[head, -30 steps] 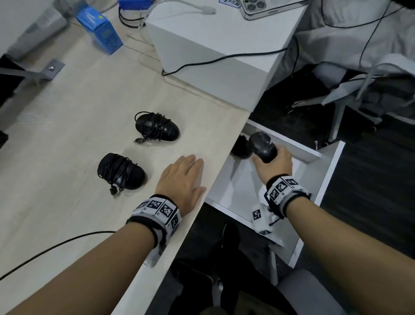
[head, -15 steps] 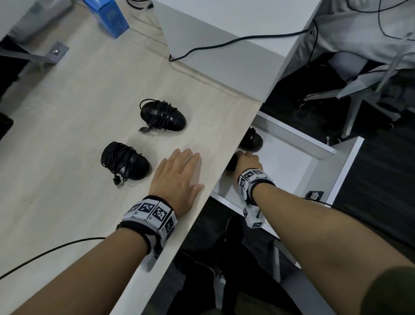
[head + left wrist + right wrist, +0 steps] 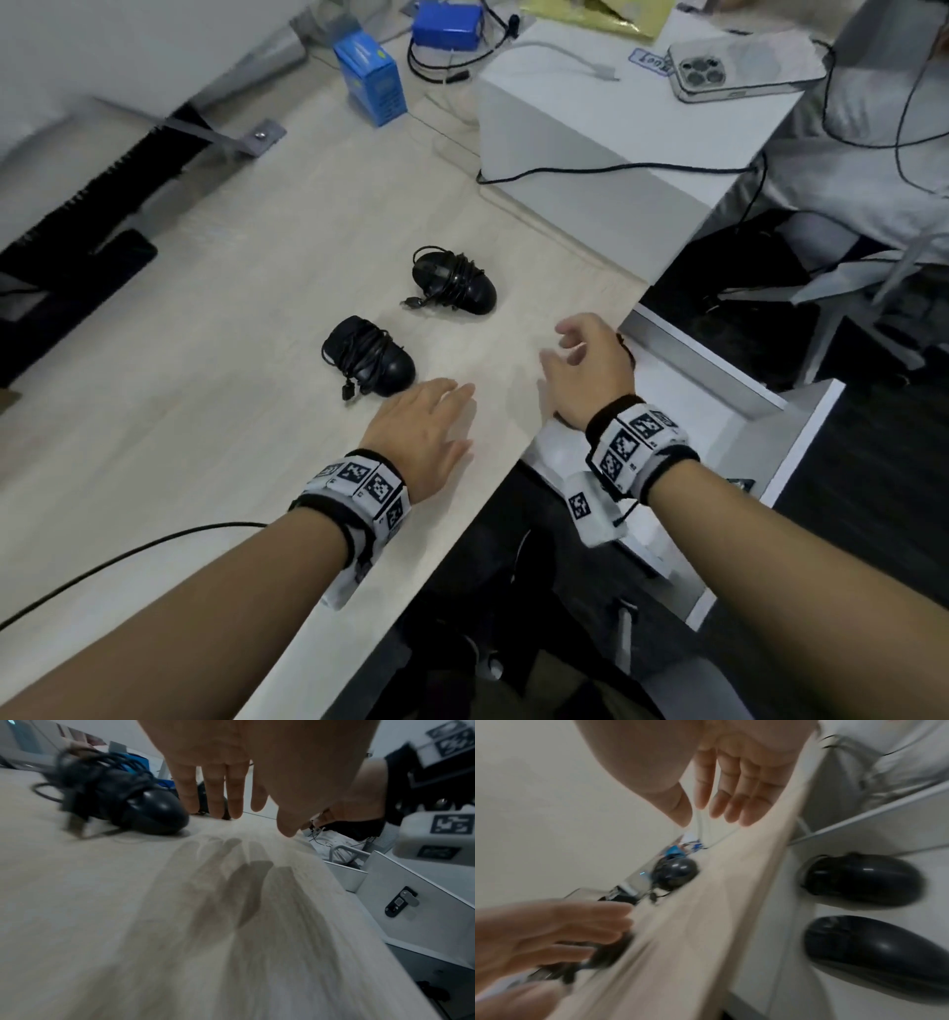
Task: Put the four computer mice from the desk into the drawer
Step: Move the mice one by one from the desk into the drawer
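Two black mice with cords wrapped round them lie on the pale wood desk (image 3: 231, 360): the far mouse (image 3: 454, 282) (image 3: 675, 872) and the near mouse (image 3: 369, 357) (image 3: 144, 807). My left hand (image 3: 447, 416) (image 3: 231, 801) rests flat on the desk just right of the near mouse, fingers straight. My right hand (image 3: 560, 347) (image 3: 713, 807) hovers empty over the desk's right edge, fingers loosely spread. Below it the white drawer (image 3: 719, 390) stands pulled out. In the right wrist view one mouse (image 3: 859, 880) and another mouse (image 3: 875, 957) lie side by side in the drawer.
A white box (image 3: 590, 128) with a phone (image 3: 744, 67) on top stands at the back of the desk, a black cable draped over it. A blue carton (image 3: 372, 77) sits behind. A thin black cable (image 3: 128, 555) crosses the front left. A chair frame (image 3: 847, 288) stands right of the drawer.
My right hand set its mouse down in the drawer, let go, and rose empty to the desk edge. The left hand stayed flat on the desk. The head view tilted up.
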